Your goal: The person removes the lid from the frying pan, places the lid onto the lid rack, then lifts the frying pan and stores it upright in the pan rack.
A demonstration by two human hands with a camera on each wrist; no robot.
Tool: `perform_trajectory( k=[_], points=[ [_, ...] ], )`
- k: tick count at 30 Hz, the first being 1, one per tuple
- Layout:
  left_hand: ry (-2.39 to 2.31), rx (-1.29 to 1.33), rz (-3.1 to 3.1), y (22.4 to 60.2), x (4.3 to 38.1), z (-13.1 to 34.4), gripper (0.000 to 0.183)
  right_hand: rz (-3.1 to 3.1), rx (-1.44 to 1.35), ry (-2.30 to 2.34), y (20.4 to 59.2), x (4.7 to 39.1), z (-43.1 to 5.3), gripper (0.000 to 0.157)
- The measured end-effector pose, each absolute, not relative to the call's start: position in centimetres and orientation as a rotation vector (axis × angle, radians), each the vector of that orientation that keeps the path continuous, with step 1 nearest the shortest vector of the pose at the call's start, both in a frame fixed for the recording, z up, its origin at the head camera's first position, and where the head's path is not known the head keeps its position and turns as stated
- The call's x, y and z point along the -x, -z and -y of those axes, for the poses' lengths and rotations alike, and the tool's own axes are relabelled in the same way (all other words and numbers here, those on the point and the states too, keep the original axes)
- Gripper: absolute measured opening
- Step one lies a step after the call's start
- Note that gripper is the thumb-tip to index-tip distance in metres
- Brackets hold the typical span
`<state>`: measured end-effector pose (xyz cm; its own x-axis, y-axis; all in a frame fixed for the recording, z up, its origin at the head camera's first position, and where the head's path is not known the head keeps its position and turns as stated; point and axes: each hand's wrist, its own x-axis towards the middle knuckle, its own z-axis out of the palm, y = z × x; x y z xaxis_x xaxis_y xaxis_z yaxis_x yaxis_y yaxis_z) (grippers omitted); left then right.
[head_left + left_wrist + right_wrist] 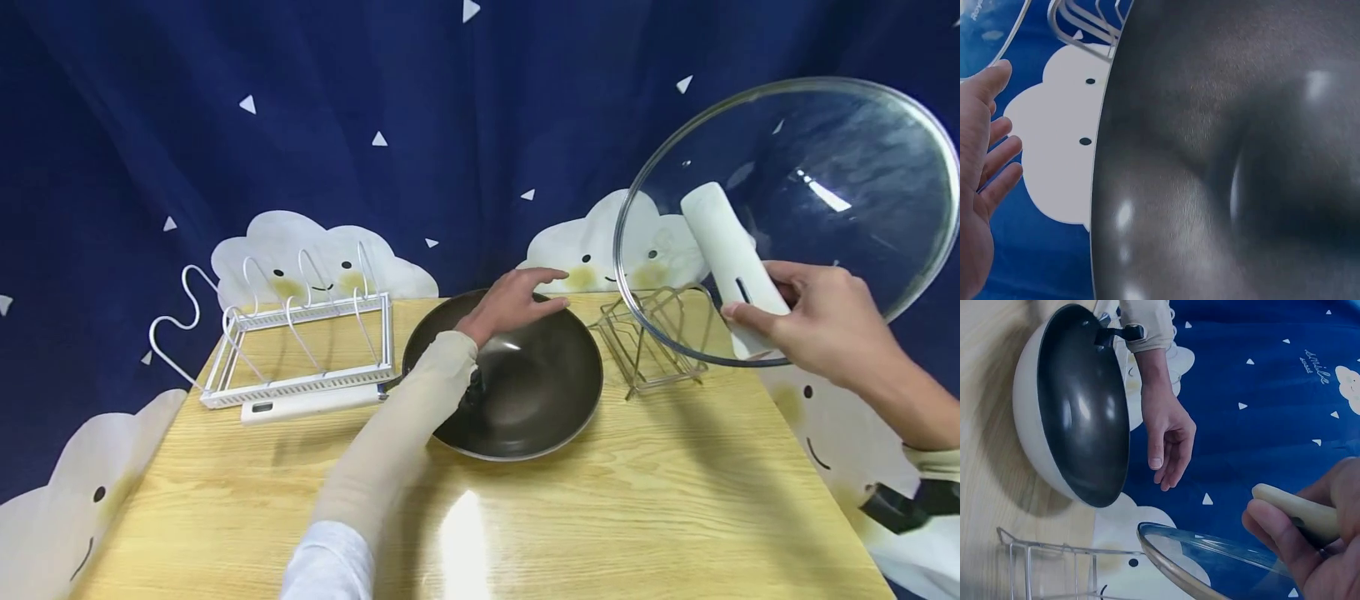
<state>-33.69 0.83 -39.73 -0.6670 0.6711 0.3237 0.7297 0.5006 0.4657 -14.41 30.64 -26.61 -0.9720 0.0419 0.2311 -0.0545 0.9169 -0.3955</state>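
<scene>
My right hand [836, 321] grips the white bar handle [731, 250] of a large glass lid [832, 158], held up tilted at the right above the table. In the right wrist view its fingers wrap the handle and the lid's metal rim [1175, 572] shows below. My left hand [517, 302] reaches over a dark wok [525, 400], fingers extended and loosely bent with nothing between them. Seen from the left wrist, that hand [982, 150] stands beyond the wok's rim. The wok rests on the table, its white handle [315, 403] pointing left.
A white wire rack [300, 387] with upright loops stands at the table's back left, right behind the wok handle. Right of the wok is a small metal wire rack [660, 382], partly behind the lid. A dark blue curtain [337, 75] with clouds hangs behind the wooden table [600, 517].
</scene>
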Motion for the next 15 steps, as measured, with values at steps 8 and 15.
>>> perform_trajectory(
  k=[8,15],
  points=[
    [0.897,1.290,2.643,40.3,34.4,-4.3,0.049,2.874,0.067,-0.543,27.0,13.8,-31.6,0.061],
    [1.201,1.294,2.652,41.3,34.5,-7.3,0.049,2.881,0.060,-0.502,27.3,13.5,-31.8,0.061]
  ],
)
